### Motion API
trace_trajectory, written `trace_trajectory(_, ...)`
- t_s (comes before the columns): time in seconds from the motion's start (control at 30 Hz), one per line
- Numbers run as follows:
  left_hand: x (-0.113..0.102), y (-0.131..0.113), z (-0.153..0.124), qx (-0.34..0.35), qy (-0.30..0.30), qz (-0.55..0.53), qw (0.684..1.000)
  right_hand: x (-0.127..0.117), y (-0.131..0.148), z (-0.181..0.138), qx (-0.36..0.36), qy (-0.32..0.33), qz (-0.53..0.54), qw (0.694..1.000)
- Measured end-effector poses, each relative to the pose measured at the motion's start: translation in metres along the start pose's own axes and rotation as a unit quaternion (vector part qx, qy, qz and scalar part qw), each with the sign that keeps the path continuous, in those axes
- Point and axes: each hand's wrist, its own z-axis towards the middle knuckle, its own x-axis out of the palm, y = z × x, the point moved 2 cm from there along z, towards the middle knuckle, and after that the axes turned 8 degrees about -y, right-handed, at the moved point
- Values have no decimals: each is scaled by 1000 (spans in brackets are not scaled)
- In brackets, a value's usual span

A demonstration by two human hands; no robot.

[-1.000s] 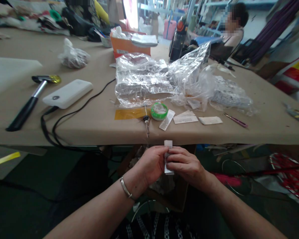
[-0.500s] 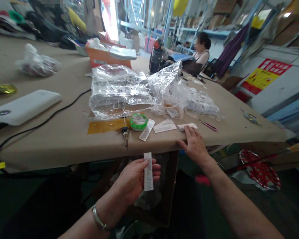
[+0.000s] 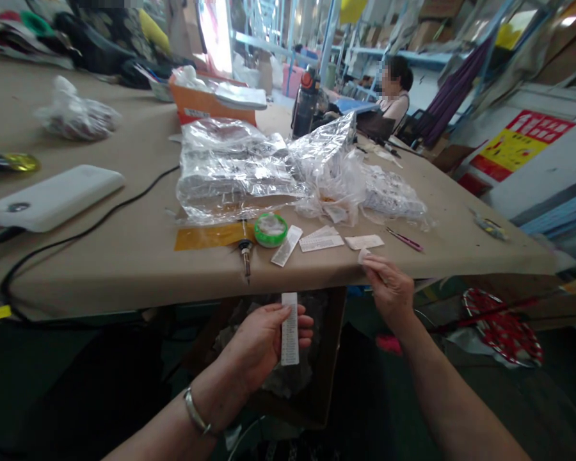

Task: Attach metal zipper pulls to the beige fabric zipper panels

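My left hand [image 3: 262, 339] is below the table edge, its fingers closed on a narrow white printed strip [image 3: 289, 328] held upright. My right hand [image 3: 388, 285] is at the front edge of the brown table [image 3: 125, 256], pinching a small white piece [image 3: 363, 255] between thumb and fingertips. Just beyond it lie three more white strips [image 3: 365, 242], [image 3: 321, 242], [image 3: 287, 245]. A green round tape holder [image 3: 271, 229] and a soldering-iron-like tool [image 3: 245, 251] sit left of the strips.
Crumpled clear plastic bags [image 3: 278, 169] fill the table's middle. A white power bank [image 3: 52, 198] with a black cable lies left, an orange box [image 3: 211, 102] and a dark bottle [image 3: 304, 102] behind. Pink tweezers [image 3: 403, 239] lie right. Another person sits at the far end.
My hands came apart: the left kept the strip, the right reached out to the table edge, lay flat there, and now pinches a small white piece.
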Motion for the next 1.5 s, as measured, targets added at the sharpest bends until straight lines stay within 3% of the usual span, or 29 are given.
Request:
trace_trajectory(0.17,2,3,2,23,47,-72,996,29,83,-30,-135,122,147,972)
trace_trajectory(0.27,-2,3,4,43,43,-130,990,46,105,-48,-187,153,160,957)
trace_trajectory(0.5,-9,4,4,34,27,-142,989,55,103,-56,-224,195,172,939)
trace_trajectory(0.83,-13,6,3,13,70,-127,989,55,95,-53,-248,260,178,916)
trace_trajectory(1.07,-13,11,4,15,34,-139,990,50,98,-55,-224,273,189,916)
trace_trajectory(1.17,-15,10,2,5,32,-138,990,44,99,-55,-156,253,257,920)
trace_trajectory(1.27,-17,8,-3,-6,66,-106,992,43,92,-52,45,201,293,934)
trace_trajectory(1.3,-17,7,-5,-11,77,-89,993,46,89,-51,131,195,298,925)
trace_trajectory(1.37,-17,7,-10,-21,89,-57,994,54,81,-52,295,225,334,866)
trace_trajectory(1.43,-15,8,-14,-27,94,-35,995,65,78,-54,412,296,410,758)
trace_trajectory(1.5,-14,10,-18,-32,101,-15,994,73,77,-57,468,356,481,650)
